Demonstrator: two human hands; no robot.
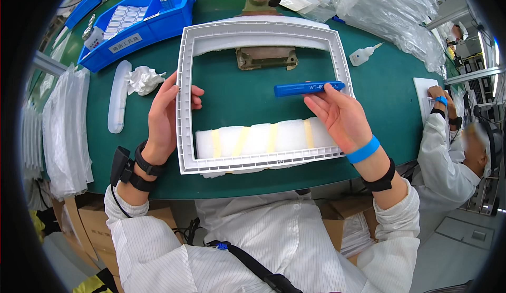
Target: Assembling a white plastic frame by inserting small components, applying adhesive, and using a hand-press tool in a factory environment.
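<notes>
White plastic frame [258,31] sits before me at the middle of the near edge of the green table [232,100], its near side over a foam pad [258,140] crossed by yellow strips; I cannot tell how much of its weight the pad carries. My left hand [162,113] is closed around the frame's left side, fingers curled into the opening. My right hand [342,116] has a blue pen-shaped tool [300,89] pinched between thumb and fingers, pointing left across the opening; I cannot tell whether that hand also touches the frame's right side. Through the opening I see a metal base [266,58]. Toward the table's left edge lie a crumpled white tissue [143,80] and a translucent oblong case [119,98], with a blue bin [168,26] nearer the far left corner. Toward the right edge I have a small dropper bottle [361,56], and clear plastic bags [385,13] fill the far right corner.
</notes>
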